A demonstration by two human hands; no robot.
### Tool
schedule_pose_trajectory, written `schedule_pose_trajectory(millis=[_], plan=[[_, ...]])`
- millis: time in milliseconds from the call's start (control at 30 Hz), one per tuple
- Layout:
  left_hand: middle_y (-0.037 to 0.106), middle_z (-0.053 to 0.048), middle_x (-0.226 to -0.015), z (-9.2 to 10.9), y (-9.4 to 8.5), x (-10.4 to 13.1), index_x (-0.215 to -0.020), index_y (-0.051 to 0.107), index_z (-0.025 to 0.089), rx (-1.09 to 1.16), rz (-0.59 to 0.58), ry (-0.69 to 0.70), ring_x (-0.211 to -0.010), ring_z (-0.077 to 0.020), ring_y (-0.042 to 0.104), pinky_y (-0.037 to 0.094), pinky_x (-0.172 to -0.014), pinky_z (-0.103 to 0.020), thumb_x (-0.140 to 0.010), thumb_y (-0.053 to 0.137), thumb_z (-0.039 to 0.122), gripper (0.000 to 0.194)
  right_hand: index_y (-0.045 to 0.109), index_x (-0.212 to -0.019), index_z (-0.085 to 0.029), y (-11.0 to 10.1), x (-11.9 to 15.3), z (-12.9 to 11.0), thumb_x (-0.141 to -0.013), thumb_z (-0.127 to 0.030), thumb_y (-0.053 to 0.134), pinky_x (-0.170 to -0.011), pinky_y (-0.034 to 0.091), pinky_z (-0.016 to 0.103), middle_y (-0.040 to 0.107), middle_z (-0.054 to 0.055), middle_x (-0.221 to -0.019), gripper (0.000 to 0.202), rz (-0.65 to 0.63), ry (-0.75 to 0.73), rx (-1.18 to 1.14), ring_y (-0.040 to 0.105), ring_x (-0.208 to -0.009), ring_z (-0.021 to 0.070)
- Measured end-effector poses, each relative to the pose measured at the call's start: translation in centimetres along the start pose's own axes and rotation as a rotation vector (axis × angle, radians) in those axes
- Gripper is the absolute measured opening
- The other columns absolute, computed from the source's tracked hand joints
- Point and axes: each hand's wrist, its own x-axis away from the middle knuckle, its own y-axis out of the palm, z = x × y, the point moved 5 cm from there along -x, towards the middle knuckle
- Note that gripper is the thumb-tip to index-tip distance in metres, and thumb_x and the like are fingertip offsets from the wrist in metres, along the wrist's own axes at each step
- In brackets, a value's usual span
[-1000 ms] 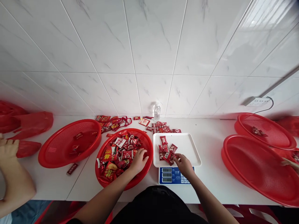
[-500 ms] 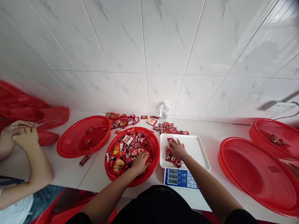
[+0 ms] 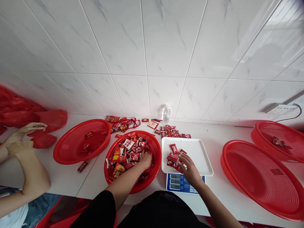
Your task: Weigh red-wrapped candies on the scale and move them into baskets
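Observation:
My left hand (image 3: 145, 159) reaches into a round red basket (image 3: 158, 152) heaped with small wrapped snack packets (image 3: 135, 157), mostly red. Its fingertips are sunk among the packets and hidden. My right hand (image 3: 190, 169) is open, fingers apart, at the near edge of a white weighing tray (image 3: 198, 155). Several small red packets (image 3: 173, 157) lie loosely on the left half of that tray, beside and partly under my right fingertips. Below the tray is the scale's blue panel (image 3: 181, 186), with displays and keys, partly covered by my right hand.
Left stands a red basket (image 3: 59, 152) with few packets; a loose packet (image 3: 82, 166) lies before it. A co-worker's hands (image 3: 20, 145) are near red bags (image 3: 51, 120). Packets (image 3: 169, 130) and a clear bottle (image 3: 166, 116) line the wall. Right: a large basket (image 3: 249, 171) and another basket (image 3: 261, 136).
My right hand has drawn back toward me on the tray, and the packets there lie more loosely. My left hand has shifted deeper and slightly farther into the basket. The co-worker's hands have moved apart.

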Motion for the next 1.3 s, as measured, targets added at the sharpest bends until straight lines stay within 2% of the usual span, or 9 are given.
schedule_pose_trajectory(millis=[133,267,467,567,700,900,1067,1200,1300], plan=[[0.065,-0.012,-0.103,0.4,-0.4,0.9,-0.095,0.061,0.018,-0.010,0.009,0.029,-0.108,-0.0275,0.053,0.021,-0.105,-0.044,-0.077,0.050,0.017,0.021,0.054,-0.121,-0.023,0.0,2.0,1.8,-0.087,-0.048,0.040,-0.102,0.038,0.046,0.052,0.008,-0.129,0.044,0.016,0.072,0.008,0.036,-0.128,0.0267],[0.065,-0.010,-0.101,0.6,-0.9,2.2,-0.088,0.061,0.019,-0.015,0.034,0.043,-0.104,-0.0274,0.053,0.026,-0.101,-0.043,-0.079,0.049,0.022,0.015,0.050,-0.126,-0.023,1.1,2.7,2.7,-0.084,-0.048,0.045,-0.104,0.034,0.048,0.043,0.010,-0.138,0.049,-0.024,0.099,0.118,0.027,-0.133,0.0298],[0.065,-0.005,-0.093,1.2,-2.0,4.5,-0.083,0.060,0.022,0.050,0.076,0.025,-0.098,-0.0240,0.054,0.032,-0.094,-0.038,-0.080,0.049,0.021,0.012,0.033,-0.136,-0.036,3.3,0.4,0.4,-0.082,-0.048,0.050,-0.105,0.024,0.057,0.019,0.004,-0.151,0.058,-0.078,0.029,0.288,0.010,-0.138,0.0331],[0.065,-0.005,-0.093,1.2,-2.0,5.5,-0.086,0.061,0.021,0.115,0.064,0.020,-0.094,-0.0226,0.055,0.037,-0.088,-0.035,-0.081,0.047,0.021,0.015,0.033,-0.135,-0.040,4.4,-1.2,-0.6,-0.080,-0.045,0.055,-0.104,0.019,0.059,0.022,0.003,-0.150,0.060,-0.138,-0.025,0.382,0.009,-0.138,0.0333],[0.064,-0.006,-0.100,1.2,-1.7,6.4,-0.095,0.061,0.021,0.196,0.039,0.060,-0.094,-0.0206,0.057,0.039,-0.084,-0.031,-0.083,0.047,0.023,0.018,0.042,-0.131,-0.038,4.5,-2.4,-1.0,-0.081,-0.042,0.055,-0.102,0.024,0.055,0.042,0.007,-0.139,0.051,-0.127,-0.126,0.307,0.029,-0.130,0.0313],[0.064,-0.005,-0.100,1.5,-2.1,7.0,-0.094,0.060,0.023,0.209,0.003,0.034,-0.094,-0.0205,0.058,0.039,-0.084,-0.030,-0.084,0.046,0.025,0.018,0.059,-0.115,-0.036,3.5,-3.1,-0.7,-0.086,-0.037,0.050,-0.091,0.042,0.035,0.062,0.003,-0.112,0.031,-0.063,-0.148,0.115,0.055,-0.104,0.0225],[0.065,-0.005,-0.099,1.7,-2.3,6.9,-0.095,0.060,0.023,0.198,-0.006,0.039,-0.094,-0.0204,0.059,0.040,-0.083,-0.030,-0.083,0.046,0.024,0.018,0.058,-0.114,-0.028,1.7,-4.5,-0.1,-0.087,-0.041,0.044,-0.082,0.049,0.031,0.063,0.004,-0.109,0.033,0.154,-0.036,-0.121,0.059,-0.098,0.0202],[0.065,-0.005,-0.103,1.4,-2.1,6.9,-0.098,0.060,0.023,0.217,-0.006,0.036,-0.096,-0.0207,0.059,0.039,-0.085,-0.030,-0.084,0.046,0.026,0.020,0.050,-0.120,-0.020,-1.4,-4.6,1.6,-0.088,-0.049,0.035,-0.071,0.053,0.030,0.064,0.009,-0.108,0.046,0.380,0.116,-0.310,0.063,-0.091,0.0189],[0.065,-0.005,-0.104,1.2,-1.9,6.7,-0.099,0.059,0.024,0.215,-0.019,0.010,-0.097,-0.0213,0.059,0.039,-0.085,-0.030,-0.084,0.046,0.027,0.021,0.047,-0.123,-0.017,-5.6,-3.0,4.7,-0.086,-0.054,0.034,-0.065,0.054,0.030,0.065,0.010,-0.104,0.053,0.561,0.254,-0.381,0.065,-0.081,0.0188]])
